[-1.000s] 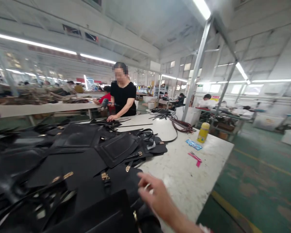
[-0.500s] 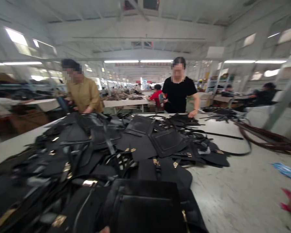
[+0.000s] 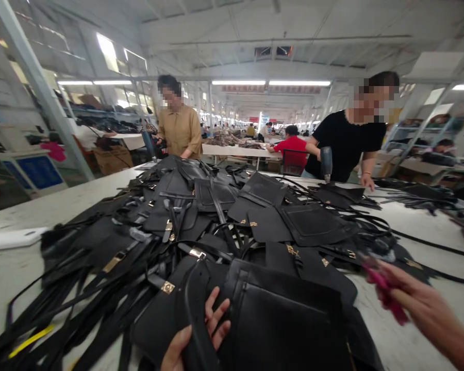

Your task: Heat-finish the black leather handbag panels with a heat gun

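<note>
My left grip (image 3: 221,334) is at the near edge of the heap, thumb on one side of a black strap (image 3: 193,301) and fingers spread on the other; the strap runs between them, though I cannot tell whether I have it clenched or merely lying there; just beside my fingers is the large black bag (image 3: 286,319), flat at the front of the pile, nearest to me; my right grip (image 3: 419,296) is closed around a pink tool (image 3: 388,293), held off to the right of that bag with its tip towards the pile; the tip is too blurred to make out.

A gold clasp (image 3: 168,287) sits left of the strap; beyond it the heap of black bags (image 3: 211,193) spreads over the pale bench (image 3: 398,335), dotted with gold buckles; a yellow strip (image 3: 31,341) lies among the loose straps at the near left, and a white object (image 3: 13,238) rests on the bench's left side.

Across from me a person in a black top (image 3: 344,141) points a dark hand tool (image 3: 326,162) down at the black pieces; a person in a tan shirt (image 3: 180,129) stands at the far left of the heap; behind them sits a person in red (image 3: 293,147).
</note>
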Available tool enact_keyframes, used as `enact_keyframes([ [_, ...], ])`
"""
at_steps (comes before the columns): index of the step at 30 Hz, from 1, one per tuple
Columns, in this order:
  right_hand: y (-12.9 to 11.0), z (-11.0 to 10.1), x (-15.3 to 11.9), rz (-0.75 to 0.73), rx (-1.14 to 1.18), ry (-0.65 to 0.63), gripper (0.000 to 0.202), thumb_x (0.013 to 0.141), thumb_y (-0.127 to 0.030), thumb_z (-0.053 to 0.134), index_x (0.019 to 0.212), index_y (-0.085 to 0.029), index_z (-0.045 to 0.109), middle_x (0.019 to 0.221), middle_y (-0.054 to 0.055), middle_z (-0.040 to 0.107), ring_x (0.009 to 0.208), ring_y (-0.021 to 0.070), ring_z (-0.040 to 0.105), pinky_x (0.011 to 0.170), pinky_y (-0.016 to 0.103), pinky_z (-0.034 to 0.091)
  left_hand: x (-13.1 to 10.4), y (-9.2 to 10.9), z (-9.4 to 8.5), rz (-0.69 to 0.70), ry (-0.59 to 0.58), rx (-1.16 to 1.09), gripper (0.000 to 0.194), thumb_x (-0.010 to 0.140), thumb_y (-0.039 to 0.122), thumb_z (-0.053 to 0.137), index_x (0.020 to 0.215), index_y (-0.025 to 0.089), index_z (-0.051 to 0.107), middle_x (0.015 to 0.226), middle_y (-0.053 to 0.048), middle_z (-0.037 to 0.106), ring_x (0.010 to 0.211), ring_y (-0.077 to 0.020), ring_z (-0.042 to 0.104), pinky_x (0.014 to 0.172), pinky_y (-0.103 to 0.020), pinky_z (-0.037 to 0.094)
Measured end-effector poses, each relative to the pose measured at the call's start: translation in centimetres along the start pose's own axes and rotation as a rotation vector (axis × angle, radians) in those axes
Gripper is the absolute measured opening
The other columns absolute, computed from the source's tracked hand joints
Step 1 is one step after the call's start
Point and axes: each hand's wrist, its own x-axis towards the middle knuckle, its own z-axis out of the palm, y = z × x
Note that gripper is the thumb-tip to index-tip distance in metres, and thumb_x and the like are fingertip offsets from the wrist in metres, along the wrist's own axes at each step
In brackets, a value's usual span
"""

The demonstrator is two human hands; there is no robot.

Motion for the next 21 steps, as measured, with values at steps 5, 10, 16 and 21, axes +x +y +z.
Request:
enact_keyframes([
  [5,-11.7,13.2,-1.3,-0.408,-0.083,-0.479,0.041,0.086,-0.029,0.034,0.126,-0.026,0.040,0.118,0.003,0.055,0.105,0.0178,0.051,0.087,0.029,0.041,0.4,-0.4,-1.2,0.012,-0.091,-0.119,0.035,0.076,0.026,0.041,0.093,0.011,0.066,0.136,-0.009,0.034,0.128,-0.0323,0.016,0.103,-0.051,0.016],
  [10,-13.1,20.7,-0.9,-0.541,-0.441,-0.258,0.032,0.086,-0.028,0.039,0.115,-0.024,0.053,0.085,0.008,0.056,0.080,0.0224,0.050,0.071,0.035,0.039,0.8,-0.8,-2.8,0.026,-0.198,-0.127,0.035,0.073,0.028,0.044,0.098,0.012,0.064,0.138,-0.009,0.031,0.130,-0.0302,0.008,0.104,-0.051,0.010],
  [16,-12.9,22.5,-0.1,-0.548,-0.412,-0.262,0.022,0.082,-0.026,0.049,0.103,-0.027,0.057,0.086,0.003,0.055,0.082,0.0191,0.048,0.072,0.030,0.036,1.9,-1.5,-4.7,0.027,-0.265,-0.100,0.033,0.071,0.028,0.043,0.092,0.014,0.063,0.139,-0.005,0.030,0.131,-0.0274,-0.003,0.104,-0.050,0.007],
  [21,-13.5,22.9,0.2,-0.526,-0.357,-0.276,0.016,0.082,-0.026,0.049,0.096,-0.025,0.057,0.088,0.002,0.055,0.085,0.0189,0.049,0.073,0.029,0.037,2.1,-1.7,-5.3,0.023,-0.235,-0.113,0.033,0.070,0.027,0.041,0.093,0.015,0.063,0.138,-0.002,0.032,0.131,-0.0256,-0.006,0.104,-0.051,0.007],
])
